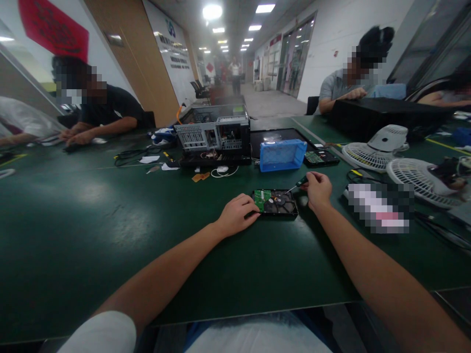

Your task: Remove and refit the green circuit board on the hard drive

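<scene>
A hard drive [283, 208] lies on the green table with its circuit board side up. My left hand [239, 214] grips the drive's left end, fingers along its edge. In my right hand [318, 190] is a screwdriver [301, 182] with a dark green handle, pinched between the fingers. The screwdriver slants down to the left, and its tip is at the upper right part of the drive; whether it sits in a screw is too small to tell. Just behind the drive stands a blue plastic bin [282, 155], tipped so that its opening faces me.
An opened computer case [213, 132] stands at the back middle. Beside the bin lies another device with a circuit board [320, 157]. White fan parts [375, 147] and cables are at the right. Co-workers sit across the green table [176, 274] at left and right.
</scene>
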The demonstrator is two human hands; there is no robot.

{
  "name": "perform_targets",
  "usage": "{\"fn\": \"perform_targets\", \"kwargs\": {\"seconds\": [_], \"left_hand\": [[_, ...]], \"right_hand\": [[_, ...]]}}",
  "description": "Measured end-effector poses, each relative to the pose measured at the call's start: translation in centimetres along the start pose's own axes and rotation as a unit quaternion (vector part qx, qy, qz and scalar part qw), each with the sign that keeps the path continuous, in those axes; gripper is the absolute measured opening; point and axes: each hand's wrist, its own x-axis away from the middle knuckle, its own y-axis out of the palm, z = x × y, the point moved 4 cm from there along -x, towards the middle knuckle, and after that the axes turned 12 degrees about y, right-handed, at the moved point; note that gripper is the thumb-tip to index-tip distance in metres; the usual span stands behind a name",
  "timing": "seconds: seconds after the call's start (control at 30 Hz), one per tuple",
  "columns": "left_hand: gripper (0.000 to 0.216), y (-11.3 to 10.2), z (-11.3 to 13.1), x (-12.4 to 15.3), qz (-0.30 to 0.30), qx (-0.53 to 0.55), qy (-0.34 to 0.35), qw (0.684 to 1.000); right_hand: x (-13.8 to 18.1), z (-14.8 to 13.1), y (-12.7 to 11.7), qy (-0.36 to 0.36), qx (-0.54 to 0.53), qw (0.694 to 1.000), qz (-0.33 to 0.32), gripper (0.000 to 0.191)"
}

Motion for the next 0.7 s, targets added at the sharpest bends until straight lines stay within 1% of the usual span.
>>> {"fn": "perform_targets", "kwargs": {"seconds": [0.13,0.23,0.3,0.37,0.43,0.5,0.6,0.7], "left_hand": [[0.011,0.1,-0.3,0.2,0.017,0.031,-0.016,0.999],[0.012,-0.1,-0.6,0.2,0.027,0.054,-0.052,0.997],[0.024,-0.4,-1.0,0.1,0.031,0.06,-0.076,0.995],[0.05,-0.5,-1.5,0.0,0.023,0.062,-0.091,0.994],[0.076,-0.4,-2.1,-0.3,0.003,0.074,-0.099,0.992],[0.093,0.0,-2.6,-0.4,-0.023,0.091,-0.104,0.99],[0.105,0.5,-3.0,-0.6,-0.052,0.098,-0.11,0.988],[0.106,0.8,-3.1,-0.7,-0.062,0.105,-0.108,0.987]], "right_hand": [[-0.2,0.2,0.0,0.0,-0.002,1.0,-0.005,0.029],[-0.4,0.3,0.0,-0.003,0.002,1.0,-0.001,0.029],[-0.4,0.4,0.0,-0.005,0.006,1.0,0.0,0.03],[-0.5,0.4,0.0,-0.008,0.008,1.0,-0.001,0.03],[-0.5,0.4,0.0,-0.007,0.007,1.0,-0.001,0.03],[-0.5,0.4,0.1,-0.006,0.003,1.0,-0.003,0.03],[-0.5,0.4,0.1,-0.01,0.005,1.0,-0.004,0.031],[-0.3,0.3,0.2,-0.012,0.008,1.0,-0.004,0.035]]}}
